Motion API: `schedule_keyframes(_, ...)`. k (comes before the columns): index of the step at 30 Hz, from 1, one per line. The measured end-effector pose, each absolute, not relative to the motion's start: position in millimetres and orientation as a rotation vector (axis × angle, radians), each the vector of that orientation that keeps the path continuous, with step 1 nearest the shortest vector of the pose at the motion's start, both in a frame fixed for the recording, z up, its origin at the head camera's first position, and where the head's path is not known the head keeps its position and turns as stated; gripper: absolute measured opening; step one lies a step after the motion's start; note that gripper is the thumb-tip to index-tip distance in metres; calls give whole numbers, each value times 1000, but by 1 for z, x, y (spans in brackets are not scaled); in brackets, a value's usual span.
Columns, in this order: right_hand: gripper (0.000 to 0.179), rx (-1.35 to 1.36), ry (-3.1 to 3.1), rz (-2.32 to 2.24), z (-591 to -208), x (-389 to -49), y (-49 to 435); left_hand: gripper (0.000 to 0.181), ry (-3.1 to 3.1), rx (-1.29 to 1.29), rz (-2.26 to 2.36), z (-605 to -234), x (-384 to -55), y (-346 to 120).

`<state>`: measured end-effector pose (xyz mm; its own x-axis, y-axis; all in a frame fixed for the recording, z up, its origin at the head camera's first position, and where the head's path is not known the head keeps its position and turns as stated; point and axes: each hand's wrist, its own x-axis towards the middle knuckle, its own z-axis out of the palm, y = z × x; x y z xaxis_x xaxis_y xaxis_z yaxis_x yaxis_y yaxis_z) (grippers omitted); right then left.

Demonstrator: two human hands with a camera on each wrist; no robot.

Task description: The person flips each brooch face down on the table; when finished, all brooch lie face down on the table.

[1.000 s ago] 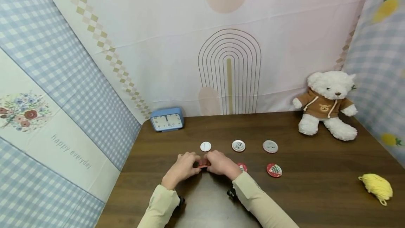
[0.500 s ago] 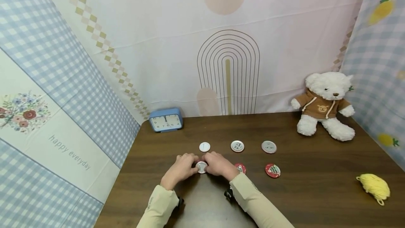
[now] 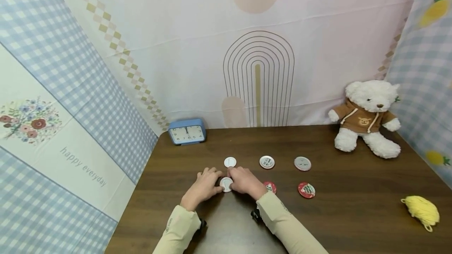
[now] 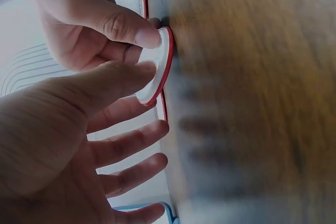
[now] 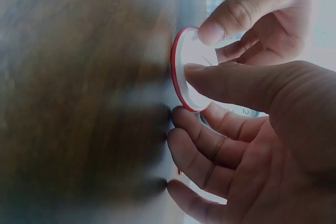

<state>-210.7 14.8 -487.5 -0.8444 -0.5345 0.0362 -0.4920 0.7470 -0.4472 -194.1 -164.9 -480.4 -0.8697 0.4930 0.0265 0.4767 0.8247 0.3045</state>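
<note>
A round badge (image 3: 226, 184) with a white back and a red rim lies white side up between both hands, low over the dark wooden table. My left hand (image 3: 205, 185) pinches its left edge; in the left wrist view the thumb presses the white face (image 4: 152, 55) while the other fingers spread below. From the right, my right hand (image 3: 243, 181) pinches it too, thumb on the white face (image 5: 198, 56) and its remaining fingers curved near the table. Just beyond the hands lies another white disc (image 3: 230, 162).
Two pale-backed badges, one printed (image 3: 267, 162) and one grey (image 3: 302, 164), lie farther right. Nearer are two red patterned badges, one partly hidden (image 3: 270, 187) and one with a tree (image 3: 306, 190). Around them are a blue clock (image 3: 186, 131), teddy bear (image 3: 367, 118) and yellow yarn (image 3: 421, 211).
The badge has turned from nearly edge-on, red side showing, to white side up, and now lies flatter between the fingers. Both hands stay in nearly the same place.
</note>
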Motion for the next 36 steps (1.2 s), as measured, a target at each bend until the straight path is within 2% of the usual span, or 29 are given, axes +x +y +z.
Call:
schedule_keyframes(3, 20, -837, 2857, -678, -487, -212, 15, 32, 2953, 777, 467, -480, -194, -164)
schedule_keyframes(16, 17, -874, 2877, -637, -488, -212, 12, 30, 2924, 791, 446, -483, -193, -164)
schedule_keyframes(25, 22, -886, 2848, -643, -484, -213, 14, 35, 2888, 778, 484, -482, -194, -166)
schedule_keyframes(36, 12, -954, 2810, -762, -478, -209, 24, 33, 2897, 762, 519, -476, -193, -156)
